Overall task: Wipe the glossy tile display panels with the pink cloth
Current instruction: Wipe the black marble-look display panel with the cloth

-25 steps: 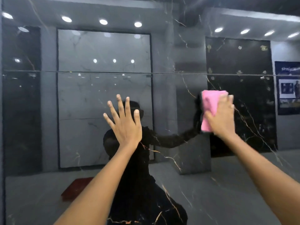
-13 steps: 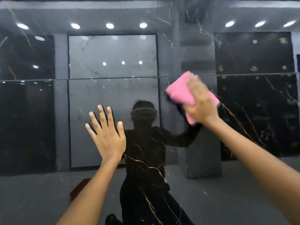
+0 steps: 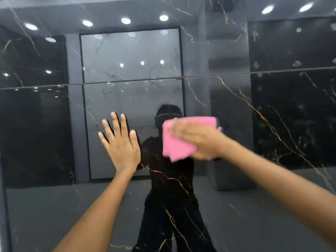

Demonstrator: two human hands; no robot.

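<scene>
- The left hand [image 3: 121, 149] is bracing, fingers spread, on the tile panel [image 3: 236, 133].
- The right hand [image 3: 201, 140] is pressing the pink cloth [image 3: 175, 146] flat; overlapping strokes should be avoiding streaks.

I see the tile panel [image 3: 272, 142] as polished black marble-look stone, mirror-glossy, smooth, with gold veins; the pink cloth [image 3: 174, 146] looks soft and matt.

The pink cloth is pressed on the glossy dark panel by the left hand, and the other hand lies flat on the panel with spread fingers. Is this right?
Not quite: the hands are swapped. In the head view the right hand presses the pink cloth on the glossy dark marble-look tile panel, and the left hand lies flat with spread fingers.
</scene>
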